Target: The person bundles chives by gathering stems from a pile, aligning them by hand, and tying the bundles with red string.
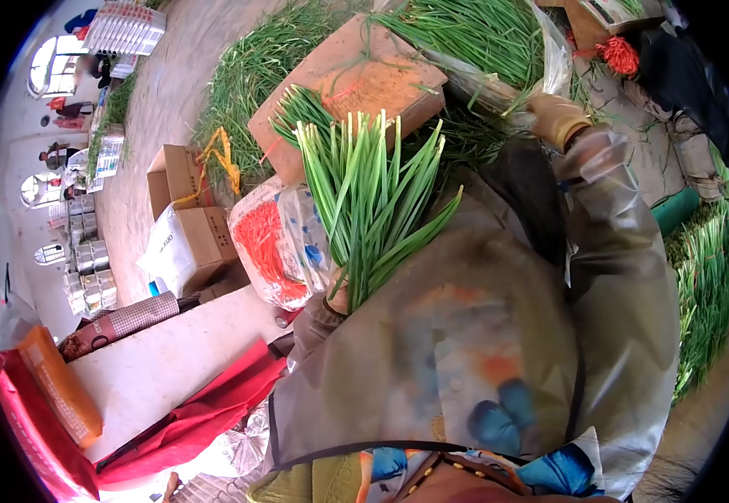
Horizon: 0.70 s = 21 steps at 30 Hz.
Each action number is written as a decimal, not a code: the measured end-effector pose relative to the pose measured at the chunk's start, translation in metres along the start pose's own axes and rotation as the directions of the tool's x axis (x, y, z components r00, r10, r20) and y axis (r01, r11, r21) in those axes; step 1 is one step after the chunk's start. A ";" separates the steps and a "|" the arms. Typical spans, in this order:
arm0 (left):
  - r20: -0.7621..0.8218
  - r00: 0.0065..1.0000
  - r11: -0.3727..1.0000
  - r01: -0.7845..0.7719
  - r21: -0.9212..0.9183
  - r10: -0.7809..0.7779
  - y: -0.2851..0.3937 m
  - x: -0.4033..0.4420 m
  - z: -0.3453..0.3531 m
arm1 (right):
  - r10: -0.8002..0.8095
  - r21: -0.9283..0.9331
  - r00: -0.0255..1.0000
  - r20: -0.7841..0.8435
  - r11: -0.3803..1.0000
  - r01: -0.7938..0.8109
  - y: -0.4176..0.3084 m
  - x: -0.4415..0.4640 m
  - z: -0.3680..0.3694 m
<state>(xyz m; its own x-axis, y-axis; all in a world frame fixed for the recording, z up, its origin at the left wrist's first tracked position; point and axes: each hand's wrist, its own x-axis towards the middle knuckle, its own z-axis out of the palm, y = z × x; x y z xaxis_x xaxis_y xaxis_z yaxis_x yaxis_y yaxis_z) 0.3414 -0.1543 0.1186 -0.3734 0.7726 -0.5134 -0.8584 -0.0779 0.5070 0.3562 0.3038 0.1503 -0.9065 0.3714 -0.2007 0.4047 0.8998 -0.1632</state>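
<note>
- Your left hand (339, 297) grasps a bunch of green stalks (368, 197) near the middle, pale ends pointing far.
- Your right hand (555, 117) is at far right, beside the green pile (482, 38); I cannot tell whether it grips anything.
- Left of the bunch sits a bag of red strands (260, 251).

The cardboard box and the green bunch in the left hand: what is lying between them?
In the head view, a plastic bag with red strands lies between the cardboard box and the green bunch.
</note>
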 end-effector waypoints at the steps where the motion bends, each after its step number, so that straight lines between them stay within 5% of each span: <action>1: 0.003 1.000 1.000 -0.002 -0.001 0.002 0.001 0.001 -0.001 | -0.221 0.166 0.949 -0.227 0.951 0.261 -0.009 -0.006 0.006; 3: 0.006 1.000 1.000 0.005 -0.021 -0.005 -0.001 0.001 -0.004 | -0.273 0.733 0.892 -0.361 0.508 0.452 -0.056 -0.008 -0.020; 5: 0.010 1.000 0.999 0.010 -0.031 -0.010 -0.002 0.002 -0.002 | -0.337 0.602 0.842 -0.421 0.591 0.537 -0.099 -0.007 -0.030; 7: 0.012 1.000 0.999 0.002 -0.036 -0.001 -0.001 0.001 0.000 | -0.405 0.323 0.914 -0.031 0.861 0.393 -0.127 0.002 -0.040; 11: 0.008 0.999 0.998 -0.031 -0.059 0.032 -0.005 0.000 0.000 | -0.550 0.707 0.834 0.038 0.605 0.366 -0.121 0.014 -0.027; 16: -0.023 0.994 0.993 -0.109 -0.044 0.108 -0.018 0.012 -0.017 | -0.517 0.610 0.844 -0.144 0.625 0.487 -0.105 0.007 -0.013; 17: -0.053 0.979 0.980 -0.192 0.043 0.195 -0.031 0.018 -0.044 | -0.503 0.540 0.832 -0.233 0.645 0.541 -0.101 0.004 -0.011; 18: -0.005 0.946 0.869 -0.295 0.396 0.323 -0.073 0.037 -0.173 | -0.518 0.412 0.794 -0.319 0.679 0.608 -0.090 0.015 0.000; 19: -0.014 0.985 0.976 -0.169 0.134 0.173 -0.059 0.022 -0.132 | -0.501 0.235 0.674 -0.543 0.680 0.694 -0.074 0.020 0.005; 21: -0.001 0.995 0.994 -0.104 0.042 0.104 -0.048 0.015 -0.107 | -0.306 0.306 0.855 -0.418 0.839 0.450 -0.039 0.031 -0.001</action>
<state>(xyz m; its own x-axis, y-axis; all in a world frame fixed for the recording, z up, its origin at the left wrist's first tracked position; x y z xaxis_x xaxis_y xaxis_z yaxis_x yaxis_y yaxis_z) 0.3391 -0.2064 0.0125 -0.4610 0.7595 -0.4589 -0.7994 -0.1308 0.5864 0.3117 0.2804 0.1518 -0.9494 0.1379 0.2820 -0.0316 0.8518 -0.5229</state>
